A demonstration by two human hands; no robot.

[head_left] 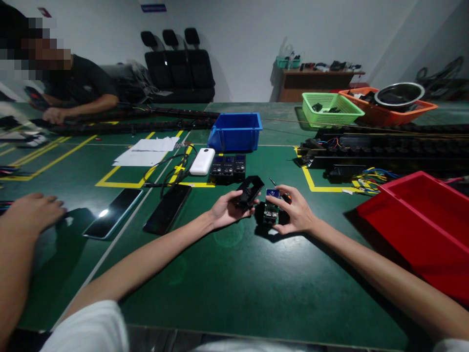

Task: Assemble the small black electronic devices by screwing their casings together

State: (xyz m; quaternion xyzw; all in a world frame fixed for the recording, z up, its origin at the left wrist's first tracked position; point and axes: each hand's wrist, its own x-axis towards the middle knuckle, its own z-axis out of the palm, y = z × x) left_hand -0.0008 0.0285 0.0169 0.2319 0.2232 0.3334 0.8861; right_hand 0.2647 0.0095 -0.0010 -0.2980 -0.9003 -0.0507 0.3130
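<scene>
- My left grip [225, 210] is curled around a hollow black case [250, 191], holding it tilted.
- My right grip [298, 212] pinches a small blue-topped circuit board [271, 213] between thumb and fingers, just to the right of the case, over the green desk [227, 278].
- Beyond both, three black boxes [227, 169] sit in a row, with a white power bank [202, 162] just beside them and a blue bin [236, 134] behind.
- Left of my left grip lies a black phone [167, 209].
- Off to my right is a red bin [421, 234].
</scene>
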